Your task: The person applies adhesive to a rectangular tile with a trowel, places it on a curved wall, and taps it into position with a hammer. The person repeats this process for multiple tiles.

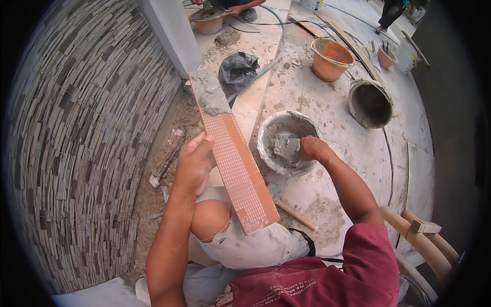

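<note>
My left hand (193, 162) is closed on the left edge of a long, narrow tile (236, 166), its ridged orange-brown back facing up. Wet grey mortar (210, 93) covers the tile's far end. The near end lies over my knee. To the right, my right hand (311, 149) grips a trowel (288, 147) whose handle is hidden in the fist. Mortar coats the trowel's blade, which is down inside a round mortar-smeared bucket (262, 148). Grey mortar fills the bottom of that bucket.
A stacked-stone wall (87, 148) runs along the left, beside a white post (171, 38). Around the floor stand an orange bucket (331, 59), a dark bucket (369, 104) and a black plastic bag (238, 71). A mallet (294, 214) lies near my knee. Another person's hand (236, 10) is beside a basin (208, 23).
</note>
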{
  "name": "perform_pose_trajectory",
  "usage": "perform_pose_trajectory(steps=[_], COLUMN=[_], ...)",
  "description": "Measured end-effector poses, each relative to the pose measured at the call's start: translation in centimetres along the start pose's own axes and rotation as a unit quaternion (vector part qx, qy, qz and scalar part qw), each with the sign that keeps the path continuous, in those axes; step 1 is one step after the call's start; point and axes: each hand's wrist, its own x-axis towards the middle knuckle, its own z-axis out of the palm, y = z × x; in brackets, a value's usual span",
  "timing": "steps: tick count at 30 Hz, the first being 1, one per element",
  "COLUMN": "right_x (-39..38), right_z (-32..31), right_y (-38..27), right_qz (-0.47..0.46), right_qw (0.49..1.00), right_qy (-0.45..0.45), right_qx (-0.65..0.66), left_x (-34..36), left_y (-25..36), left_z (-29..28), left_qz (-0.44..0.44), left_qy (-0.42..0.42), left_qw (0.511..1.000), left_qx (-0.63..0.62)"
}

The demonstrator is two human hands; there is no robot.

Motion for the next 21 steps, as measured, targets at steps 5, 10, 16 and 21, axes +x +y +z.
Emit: perform_pose_trajectory(steps=[5, 10, 16, 21], right_x=[2.6, -0.8, -7.8, -10.1], right_z=[1.7, -2.7, -5.9, -6.9], right_y=[-0.5, 2.7, 2.4, -0.3], right_qz=[-0.092, -0.08, 0.002, -0.085], right_qw=[0.995, 0.989, 0.911, 0.861], right_qy=[0.017, -0.005, 0.032, 0.174], right_qx=[-0.023, 0.126, 0.412, 0.471], left_x=[-0.1, -0.3, 0.1, 0.3], left_y=[0.1, 0.2, -0.2, 0.0], left_z=[-0.1, -0.4, -0.4, 0.9], left_qz=[0.005, -0.005, -0.032, -0.037], left_qy=[0.008, 0.027, -0.006, -0.045], left_qw=[1.0, 0.999, 0.999, 0.998], left_qx=[-0.002, -0.026, -0.008, -0.038])
